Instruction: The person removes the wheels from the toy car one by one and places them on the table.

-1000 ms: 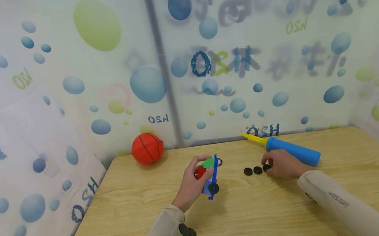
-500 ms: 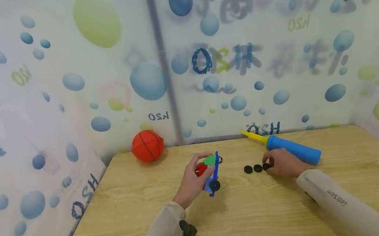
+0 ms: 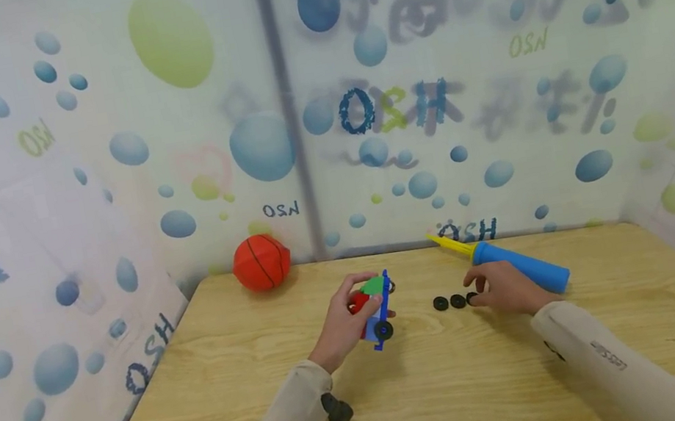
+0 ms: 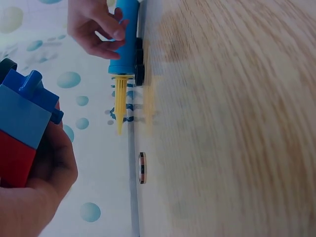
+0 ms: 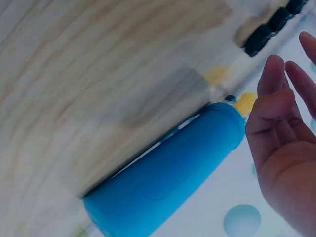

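Observation:
My left hand [image 3: 340, 325] grips a toy car [image 3: 372, 329] built from red, green and blue blocks, holding it up off the table. One black wheel [image 3: 384, 330] shows on its blue base at the near end. In the left wrist view, the car's blue block [image 4: 24, 111] sits above a red one. Three small black wheels lie in a row on the table, the leftmost wheel [image 3: 440, 303] in plain sight. My right hand [image 3: 506, 286] hovers by the rightmost wheel [image 3: 471, 299], partly covering it. In the right wrist view, its loosely bent fingers are apart from the wheels [image 5: 257, 40].
Just behind my right hand lies a blue hand pump [image 3: 524, 268] with a yellow nozzle. A red ball [image 3: 262, 262] with black lines stands at the table's back left. A small ring [image 4: 142, 168] lies on the table [image 3: 447, 386]. Patterned curtains [image 3: 216, 164] surround it.
My right hand has lifted a little from the rightmost wheel, and its fingers have loosened. The wheels stay in their row. My left hand still holds the car at nearly the same spot.

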`<control>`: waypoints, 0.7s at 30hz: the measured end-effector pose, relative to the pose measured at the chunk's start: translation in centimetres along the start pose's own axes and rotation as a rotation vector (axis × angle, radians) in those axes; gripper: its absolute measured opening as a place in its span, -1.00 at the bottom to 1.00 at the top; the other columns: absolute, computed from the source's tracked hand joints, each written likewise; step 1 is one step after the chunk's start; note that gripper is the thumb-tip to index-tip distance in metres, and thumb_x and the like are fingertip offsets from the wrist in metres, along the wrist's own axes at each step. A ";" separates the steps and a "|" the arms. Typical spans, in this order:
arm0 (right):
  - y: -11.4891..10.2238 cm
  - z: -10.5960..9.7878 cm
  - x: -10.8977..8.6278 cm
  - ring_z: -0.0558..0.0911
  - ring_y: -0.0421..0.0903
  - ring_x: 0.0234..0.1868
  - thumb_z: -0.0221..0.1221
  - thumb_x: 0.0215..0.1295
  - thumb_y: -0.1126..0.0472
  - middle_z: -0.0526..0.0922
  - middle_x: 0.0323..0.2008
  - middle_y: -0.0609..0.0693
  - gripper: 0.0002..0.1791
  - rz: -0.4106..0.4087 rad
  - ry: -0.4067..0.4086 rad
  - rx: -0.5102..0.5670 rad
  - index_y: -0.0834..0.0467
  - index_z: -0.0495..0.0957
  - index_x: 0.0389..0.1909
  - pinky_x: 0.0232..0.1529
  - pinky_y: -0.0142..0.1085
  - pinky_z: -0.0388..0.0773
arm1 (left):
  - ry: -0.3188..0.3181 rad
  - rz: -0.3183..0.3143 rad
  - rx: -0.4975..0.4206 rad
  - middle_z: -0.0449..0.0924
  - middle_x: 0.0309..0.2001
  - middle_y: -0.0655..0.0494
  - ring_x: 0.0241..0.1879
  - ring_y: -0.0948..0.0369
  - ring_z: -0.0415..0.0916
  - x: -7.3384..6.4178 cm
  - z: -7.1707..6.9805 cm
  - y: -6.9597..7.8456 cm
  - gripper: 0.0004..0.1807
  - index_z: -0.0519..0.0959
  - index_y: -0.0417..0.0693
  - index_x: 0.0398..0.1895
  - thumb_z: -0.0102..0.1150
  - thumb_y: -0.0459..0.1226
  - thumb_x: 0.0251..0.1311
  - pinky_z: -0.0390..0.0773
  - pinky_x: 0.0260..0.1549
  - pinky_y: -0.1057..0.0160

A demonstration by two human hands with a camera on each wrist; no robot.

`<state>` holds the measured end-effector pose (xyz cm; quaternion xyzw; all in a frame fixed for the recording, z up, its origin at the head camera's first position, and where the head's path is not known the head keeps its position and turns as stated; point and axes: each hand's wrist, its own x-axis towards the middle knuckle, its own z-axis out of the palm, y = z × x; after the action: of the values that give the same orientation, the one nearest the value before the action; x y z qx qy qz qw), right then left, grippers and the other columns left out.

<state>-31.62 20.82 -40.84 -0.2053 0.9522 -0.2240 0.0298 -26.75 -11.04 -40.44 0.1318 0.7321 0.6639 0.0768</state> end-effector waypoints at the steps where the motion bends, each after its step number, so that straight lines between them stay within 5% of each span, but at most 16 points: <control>1: -0.2 -0.1 -0.1 0.57 -0.15 -0.36 0.34 0.25 0.23 0.66 -0.31 0.03 -0.70 -0.013 0.004 0.008 0.24 0.64 -0.03 -0.34 -0.26 0.56 | -0.001 -0.002 -0.004 0.57 0.12 -0.26 -0.11 0.04 0.76 0.0 0.0 0.0 -0.52 0.31 0.12 0.39 0.09 -0.14 0.46 0.75 -0.20 0.09; 11: -2.7 -0.3 -0.4 0.57 -0.19 -0.47 0.29 0.32 0.23 0.68 -0.34 -0.05 -0.72 -0.213 -0.039 0.172 0.23 0.63 0.01 -0.43 -0.37 0.54 | 0.054 -0.019 0.096 0.53 0.09 -0.22 -0.18 0.11 0.60 -0.2 0.2 0.3 -0.54 0.32 0.24 0.38 0.06 -0.10 0.47 0.69 -0.26 0.23; 21: -6.7 1.0 -0.8 0.58 -0.26 -0.45 0.28 0.33 0.21 0.70 -0.35 -0.05 -0.74 -0.312 -0.090 0.298 0.18 0.64 0.00 -0.39 -0.38 0.56 | 0.044 0.084 0.104 0.48 0.24 -0.10 -0.13 0.15 0.59 -0.3 0.1 0.2 -0.65 0.50 0.19 0.27 0.05 -0.14 0.48 0.68 -0.18 0.24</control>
<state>-28.22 15.20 -38.83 -0.3533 0.8630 -0.3548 0.0670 -26.41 -10.98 -40.29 0.1513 0.7610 0.6304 0.0259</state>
